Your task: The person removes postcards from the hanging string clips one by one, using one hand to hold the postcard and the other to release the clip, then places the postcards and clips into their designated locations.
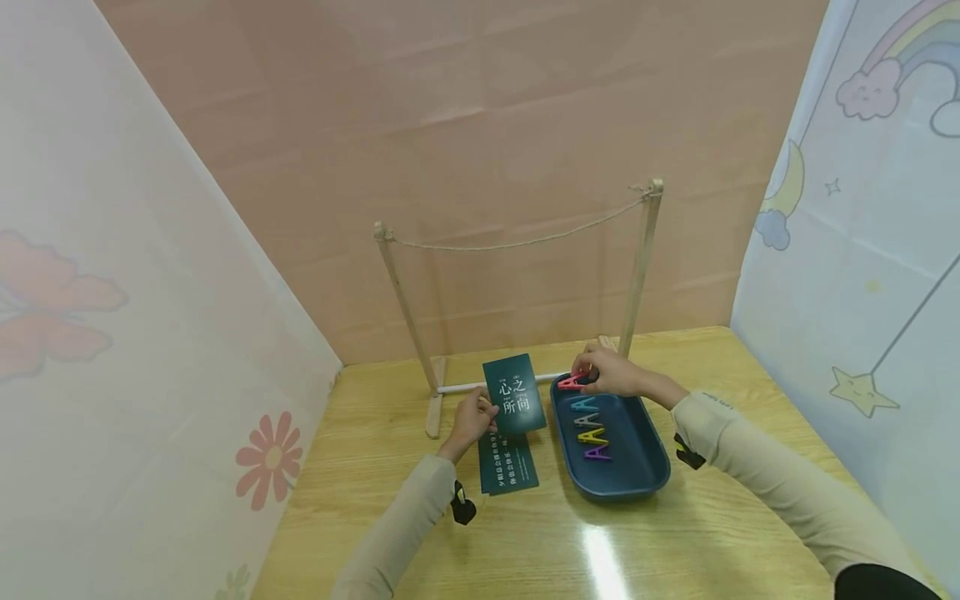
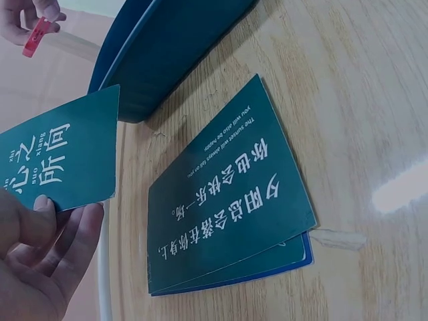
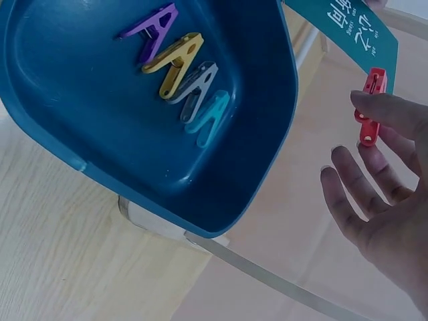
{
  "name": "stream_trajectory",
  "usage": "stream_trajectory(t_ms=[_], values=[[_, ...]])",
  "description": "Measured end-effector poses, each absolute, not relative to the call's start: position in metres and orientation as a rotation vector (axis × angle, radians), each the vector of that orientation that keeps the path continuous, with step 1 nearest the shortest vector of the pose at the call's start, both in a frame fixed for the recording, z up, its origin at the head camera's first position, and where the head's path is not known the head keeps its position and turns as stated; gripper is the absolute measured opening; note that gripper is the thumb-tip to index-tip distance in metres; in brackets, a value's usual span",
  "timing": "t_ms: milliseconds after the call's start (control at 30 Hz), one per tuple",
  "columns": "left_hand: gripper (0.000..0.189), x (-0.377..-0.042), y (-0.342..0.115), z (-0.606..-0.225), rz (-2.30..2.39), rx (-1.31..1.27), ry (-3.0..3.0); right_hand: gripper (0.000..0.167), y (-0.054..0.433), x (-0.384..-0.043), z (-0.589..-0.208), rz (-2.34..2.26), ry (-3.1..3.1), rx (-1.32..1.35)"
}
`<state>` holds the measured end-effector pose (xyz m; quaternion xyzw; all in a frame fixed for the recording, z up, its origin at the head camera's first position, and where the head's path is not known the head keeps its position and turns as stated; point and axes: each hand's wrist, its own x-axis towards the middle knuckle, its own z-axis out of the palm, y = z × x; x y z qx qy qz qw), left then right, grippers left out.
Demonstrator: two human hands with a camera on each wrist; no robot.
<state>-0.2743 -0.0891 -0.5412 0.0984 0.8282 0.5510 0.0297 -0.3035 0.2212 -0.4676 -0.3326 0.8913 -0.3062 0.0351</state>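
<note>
My left hand [image 1: 472, 417] pinches a dark green card [image 1: 515, 393] with white characters by its lower left edge, fingers behind it and thumb in front. Below it on the table lies a small stack of similar cards [image 2: 227, 200], the top one printed with white lines of text. Between thumb and fingers of my right hand [image 1: 609, 371] is a red clothespin [image 3: 372, 107], held above the far end of a blue tray [image 1: 628, 485]. Purple [image 3: 152, 30], yellow [image 3: 175, 63], grey [image 3: 195, 90] and turquoise [image 3: 210, 119] clothespins lie in a row in the tray.
Behind the hands stands a wooden frame with two posts [image 1: 637, 275] and a sagging string [image 1: 517, 245] tied between their tops. A white rod [image 1: 461, 387] joins the feet. Printed cloth walls [image 1: 187, 333] enclose the wooden table [image 1: 360, 467] on the sides.
</note>
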Motion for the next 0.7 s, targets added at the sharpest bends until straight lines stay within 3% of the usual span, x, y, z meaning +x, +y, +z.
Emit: stream_trajectory(t_ms=[700], values=[[0.012,-0.269,-0.101,-0.548,1.666,0.292,2.512,0.023,0.222,-0.299,-0.493,-0.854,2.708,-1.089]])
